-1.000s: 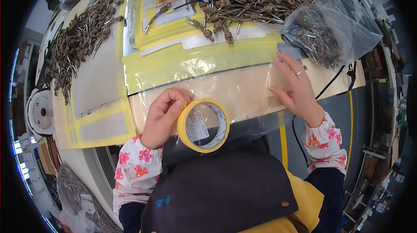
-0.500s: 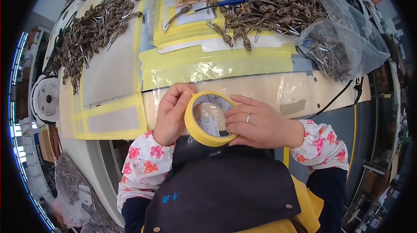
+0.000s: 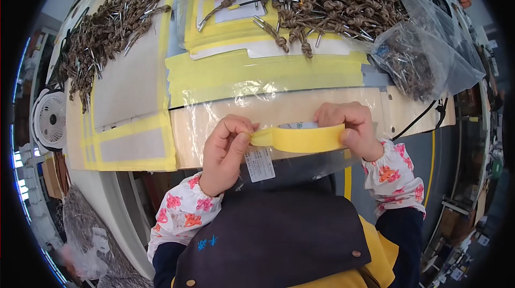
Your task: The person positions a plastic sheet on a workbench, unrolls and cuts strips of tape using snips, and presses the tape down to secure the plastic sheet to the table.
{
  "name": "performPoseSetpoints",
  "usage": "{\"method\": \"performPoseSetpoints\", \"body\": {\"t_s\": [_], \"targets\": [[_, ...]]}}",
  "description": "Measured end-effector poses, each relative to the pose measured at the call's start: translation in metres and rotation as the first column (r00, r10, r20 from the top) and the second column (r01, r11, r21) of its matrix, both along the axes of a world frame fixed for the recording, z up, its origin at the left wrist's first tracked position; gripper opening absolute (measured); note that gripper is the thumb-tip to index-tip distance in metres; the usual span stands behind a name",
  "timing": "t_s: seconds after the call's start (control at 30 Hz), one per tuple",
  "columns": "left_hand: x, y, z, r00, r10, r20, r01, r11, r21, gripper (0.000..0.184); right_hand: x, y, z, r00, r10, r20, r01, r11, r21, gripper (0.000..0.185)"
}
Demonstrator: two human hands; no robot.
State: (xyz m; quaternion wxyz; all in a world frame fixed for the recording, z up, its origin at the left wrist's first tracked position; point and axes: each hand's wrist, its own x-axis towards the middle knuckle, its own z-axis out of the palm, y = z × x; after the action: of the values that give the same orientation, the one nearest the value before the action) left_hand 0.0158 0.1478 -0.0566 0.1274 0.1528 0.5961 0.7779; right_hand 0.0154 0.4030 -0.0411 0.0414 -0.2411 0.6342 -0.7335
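Head view. The roll of yellow tape (image 3: 308, 139), held before the near edge of the worktable (image 3: 421, 119), now stands edge-on; half a second ago its ring opening faced the wearer. The right hand (image 3: 351, 126) is curled about the roll's right side (its fingertips are hidden). The left hand (image 3: 228, 151), thumb and finger pinched, grips a short strip (image 3: 262, 137) now drawn leftward, suggesting that unwinding has begun.

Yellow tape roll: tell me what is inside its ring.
Inside the tape roll, part of the printed inner wall shows. The right hand covers one end of the opening; the roll's near side hides everything lower.
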Motion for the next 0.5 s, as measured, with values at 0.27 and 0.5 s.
{"method": "performPoseSetpoints", "body": {"t_s": [0.27,0.5], "targets": [[-0.005,-0.006,0.007,0.999,-0.040,0.032,0.043,0.995,-0.089,0.008,-0.008,0.007,-0.011,0.996,0.061,0.071,-0.060,0.998,-0.014,0.029],[-0.022,-0.012,0.017,0.985,0.114,0.126,-0.110,0.993,-0.039,0.010,-0.005,-0.005,-0.003,0.998,0.012,0.061,-0.013,1.000,0.015,0.029]]}}
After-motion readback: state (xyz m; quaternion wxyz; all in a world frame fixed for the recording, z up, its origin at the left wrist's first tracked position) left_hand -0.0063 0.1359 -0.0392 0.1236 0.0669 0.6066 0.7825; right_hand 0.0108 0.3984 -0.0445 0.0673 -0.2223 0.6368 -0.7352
